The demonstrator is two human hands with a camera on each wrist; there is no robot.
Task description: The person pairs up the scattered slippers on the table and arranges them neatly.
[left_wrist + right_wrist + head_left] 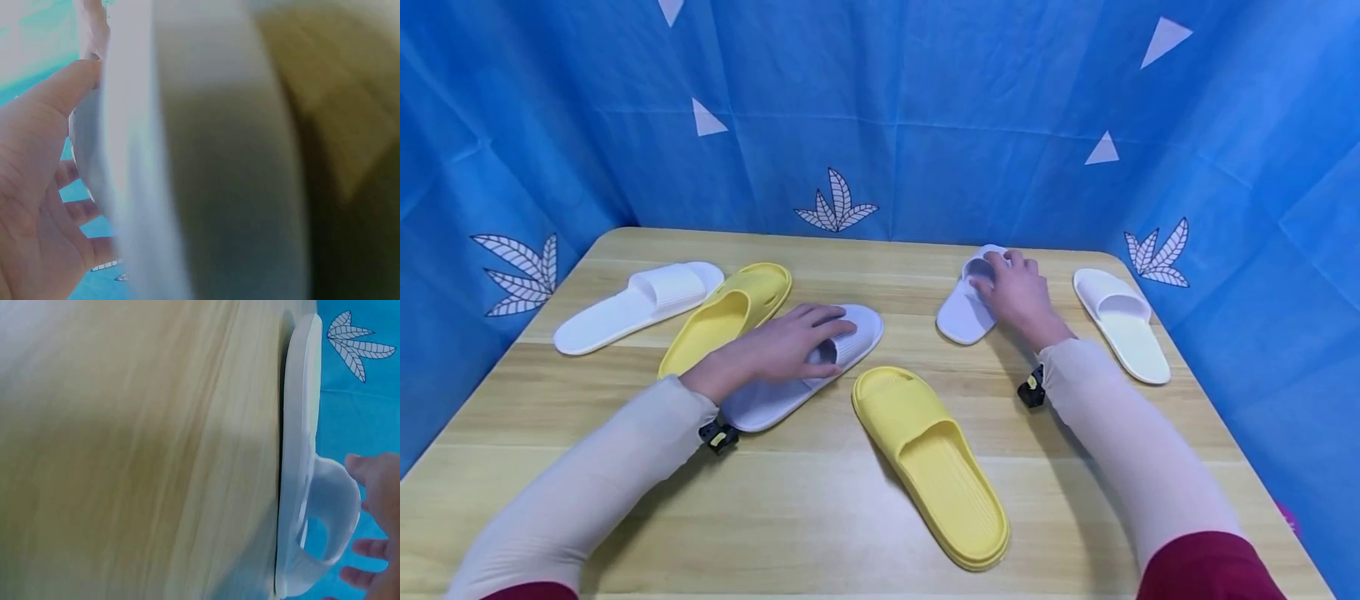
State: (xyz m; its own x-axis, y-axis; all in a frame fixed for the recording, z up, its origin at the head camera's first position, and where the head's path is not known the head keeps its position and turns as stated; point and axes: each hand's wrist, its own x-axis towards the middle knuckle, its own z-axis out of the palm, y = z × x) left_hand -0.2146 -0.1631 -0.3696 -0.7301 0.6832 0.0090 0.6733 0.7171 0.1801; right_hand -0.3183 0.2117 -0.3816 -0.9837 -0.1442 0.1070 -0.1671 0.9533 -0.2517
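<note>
Near yellow slipper [934, 467] lies on the wood-grain table [797, 517]: matte, foam-like, rounded sole, wide strap, heel toward the person. Left of it and a little beyond, a ribbed-strap white slipper [769, 400], faintly lilac, sole flat and oval. Beyond the near yellow slipper and to its right, a small white slipper [966, 312] with an arched strap, hollow beneath. Farther left of the near yellow slipper, another yellow one [722, 323], slotted strap, and a long white one [632, 308]; far right, a cream-white one [1126, 327].

Both arms reach forward in pale sleeves. Left hand [782, 346] palm-down over the ribbed strap, thumb well apart from its long, only slightly bent fingers; no firm hold visible, wrist view badly blurred. Right hand [1021, 296] angles inward above the small slipper's strap, fingers loosely spread, holding nothing; thumb at the strap's edge, contact uncertain.
</note>
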